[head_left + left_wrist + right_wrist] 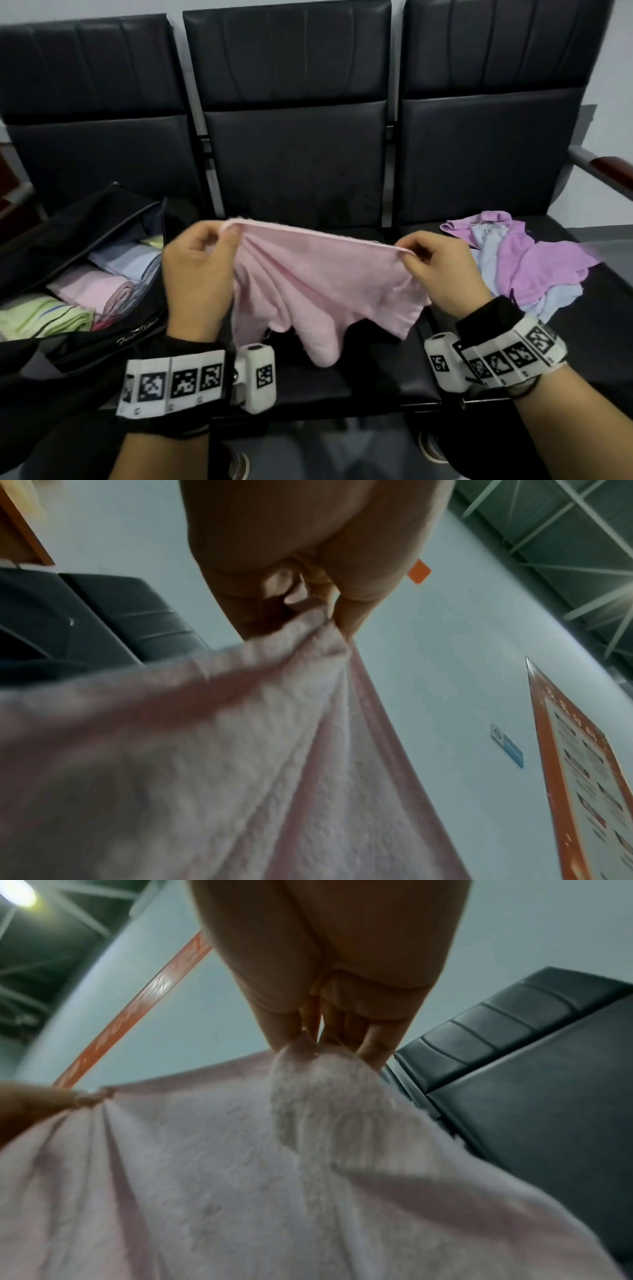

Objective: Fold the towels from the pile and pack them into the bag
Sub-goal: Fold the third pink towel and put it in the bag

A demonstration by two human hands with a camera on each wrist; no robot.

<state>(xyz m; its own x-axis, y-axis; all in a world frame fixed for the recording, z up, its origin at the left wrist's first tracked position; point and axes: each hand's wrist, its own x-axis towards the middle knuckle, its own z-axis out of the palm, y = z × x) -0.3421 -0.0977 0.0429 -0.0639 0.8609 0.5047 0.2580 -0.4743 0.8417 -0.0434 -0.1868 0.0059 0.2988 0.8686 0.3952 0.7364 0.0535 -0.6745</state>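
Both hands pinch the top edge of a soft pale pink terry towel (305,284) and we hold it spread in the air.

Our left hand (195,274) clamps one upper corner between thumb and curled fingers (346,615), and our right hand (442,270) clamps the other corner in the same way, so the edge between them is stretched and the rest of the cloth hangs down in folds over the middle seat of a black padded bench (301,164). On the left seat lies an open black fabric bag (85,222), and inside it we see folded towels (85,294) in green, pink and blue. On the right seat rests a loose pile of purple and light blue towels (524,263), well apart from the bag.
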